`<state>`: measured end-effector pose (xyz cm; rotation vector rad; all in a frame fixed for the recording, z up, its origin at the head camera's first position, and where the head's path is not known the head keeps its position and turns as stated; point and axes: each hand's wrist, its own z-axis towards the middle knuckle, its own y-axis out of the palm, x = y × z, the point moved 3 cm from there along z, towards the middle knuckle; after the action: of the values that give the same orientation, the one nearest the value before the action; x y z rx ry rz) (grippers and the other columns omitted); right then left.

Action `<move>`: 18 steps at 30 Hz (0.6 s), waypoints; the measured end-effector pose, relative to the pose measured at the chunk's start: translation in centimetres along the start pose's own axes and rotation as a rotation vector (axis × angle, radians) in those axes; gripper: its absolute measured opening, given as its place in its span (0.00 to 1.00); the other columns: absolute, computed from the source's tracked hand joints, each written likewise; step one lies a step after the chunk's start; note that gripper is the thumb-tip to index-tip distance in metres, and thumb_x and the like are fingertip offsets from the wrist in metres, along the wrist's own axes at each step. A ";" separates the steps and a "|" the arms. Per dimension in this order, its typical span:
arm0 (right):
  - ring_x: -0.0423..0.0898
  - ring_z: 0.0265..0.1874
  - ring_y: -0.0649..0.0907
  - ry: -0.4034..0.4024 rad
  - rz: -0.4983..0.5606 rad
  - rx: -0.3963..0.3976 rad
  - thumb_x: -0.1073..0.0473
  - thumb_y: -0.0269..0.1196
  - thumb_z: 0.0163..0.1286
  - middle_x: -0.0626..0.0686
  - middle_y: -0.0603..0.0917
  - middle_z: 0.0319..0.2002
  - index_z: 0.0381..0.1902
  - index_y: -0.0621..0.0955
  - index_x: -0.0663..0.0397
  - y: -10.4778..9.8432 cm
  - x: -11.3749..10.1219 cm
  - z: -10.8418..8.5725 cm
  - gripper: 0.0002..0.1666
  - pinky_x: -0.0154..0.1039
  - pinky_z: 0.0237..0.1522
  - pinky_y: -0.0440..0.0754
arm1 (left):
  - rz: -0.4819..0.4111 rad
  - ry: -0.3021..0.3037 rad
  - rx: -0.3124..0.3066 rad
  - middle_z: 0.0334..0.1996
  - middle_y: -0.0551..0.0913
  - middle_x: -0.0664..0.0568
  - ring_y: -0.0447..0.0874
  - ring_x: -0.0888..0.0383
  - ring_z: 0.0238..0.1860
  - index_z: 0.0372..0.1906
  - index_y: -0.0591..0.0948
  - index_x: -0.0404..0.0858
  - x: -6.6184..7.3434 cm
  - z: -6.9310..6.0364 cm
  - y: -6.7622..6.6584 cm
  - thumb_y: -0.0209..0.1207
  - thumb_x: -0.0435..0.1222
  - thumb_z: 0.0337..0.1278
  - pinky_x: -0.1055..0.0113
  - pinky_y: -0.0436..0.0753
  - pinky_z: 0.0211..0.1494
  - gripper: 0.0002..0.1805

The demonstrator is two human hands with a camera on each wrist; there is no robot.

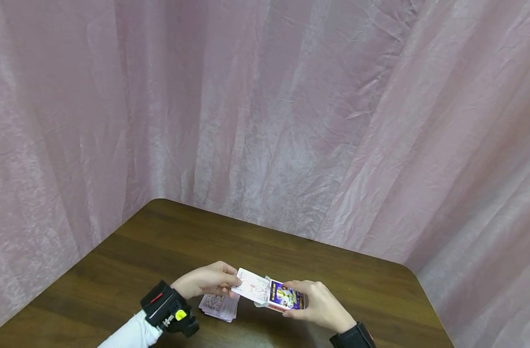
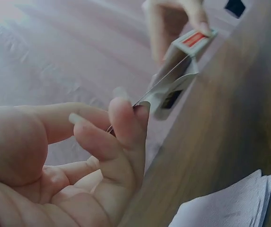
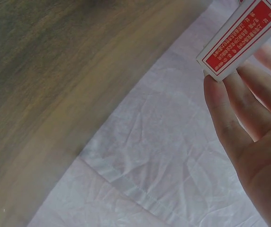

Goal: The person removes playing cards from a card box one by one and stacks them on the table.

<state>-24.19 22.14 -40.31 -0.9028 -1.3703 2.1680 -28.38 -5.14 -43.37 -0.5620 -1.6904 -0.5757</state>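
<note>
My left hand (image 1: 210, 280) pinches a white playing card (image 1: 252, 286) between thumb and fingers. The card's other end is at the open mouth of a card box (image 1: 286, 296), partly inside it in the left wrist view. That box has a purple and yellow picture on its face and a red printed panel (image 3: 244, 40) on its side. Gripping the box by its edges is my right hand (image 1: 319, 305), thumb on one side and fingers on the other. Below the left hand, a loose stack of playing cards (image 1: 221, 307) lies on the table.
The brown wooden table (image 1: 195, 227) has rounded far corners. Pink curtains (image 1: 265, 121) hang close behind its far edge and along both sides. A black wrist camera (image 1: 169, 309) is strapped to the left wrist, and a black band (image 1: 353, 337) circles the right one.
</note>
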 end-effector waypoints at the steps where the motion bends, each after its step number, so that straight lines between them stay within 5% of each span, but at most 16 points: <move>1: 0.32 0.36 0.80 -0.001 0.001 -0.001 0.41 0.71 0.55 0.48 0.87 0.44 0.53 0.81 0.55 0.0 0.0 0.0 0.34 0.29 0.37 0.79 | -0.013 -0.003 -0.002 0.19 0.73 0.59 0.77 0.70 0.20 0.28 0.76 0.38 0.0 -0.2 -0.3 0.55 0.28 0.59 0.84 0.71 0.23 0.06; 11: 0.32 0.35 0.80 -0.009 0.011 0.010 0.41 0.71 0.55 0.48 0.87 0.43 0.53 0.81 0.55 0.0 0.1 -0.2 0.33 0.31 0.35 0.80 | -0.039 0.006 0.042 0.21 0.76 0.60 0.71 0.71 0.21 0.38 0.79 0.33 0.3 -1.5 -3.4 0.54 0.29 0.59 0.83 0.67 0.23 0.06; 18: 0.32 0.35 0.80 0.002 0.010 0.001 0.39 0.70 0.55 0.48 0.87 0.43 0.53 0.81 0.55 0.2 0.2 -0.2 0.34 0.29 0.36 0.79 | 0.019 0.017 0.073 0.19 0.74 0.62 0.68 0.71 0.20 0.31 0.80 0.39 -0.4 -1.8 -5.1 0.54 0.31 0.62 0.81 0.63 0.22 0.06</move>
<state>-24.21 22.26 -40.59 -0.9128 -1.3666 2.1740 -30.26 -10.22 -43.80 -0.5191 -1.6814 -0.5017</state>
